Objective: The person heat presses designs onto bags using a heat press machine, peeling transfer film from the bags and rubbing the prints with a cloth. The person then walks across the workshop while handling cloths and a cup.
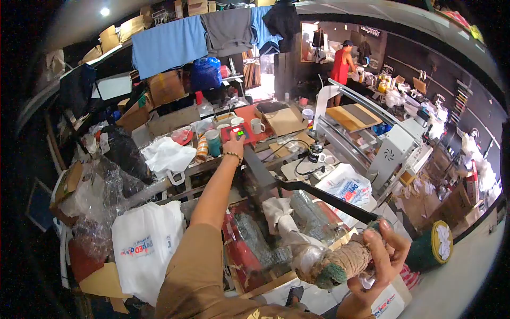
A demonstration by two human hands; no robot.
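My left hand (pixel 234 144) reaches forward, its fingers at the front of a red control box (pixel 237 132) with a lit digital display; nothing is held in it. Beside my left arm, a black press lever (pixel 324 198) runs toward me. Its thick handle (pixel 348 260) is wrapped in brown material with green ends. My right hand (pixel 383 255) curls its fingers round the right side of this handle. Below the lever lies a press bed (pixel 249 244) with clear plastic over it. White printed bags (pixel 146 242) are stacked left of my left arm.
Mugs (pixel 257 126) and a teal tumbler (pixel 213 142) stand around the control box. More printed bags (pixel 346 186) lie right of the lever. A white-framed machine (pixel 396 154) is farther right. A person in red (pixel 340 66) stands at the back. A green bin (pixel 425 250) is at right.
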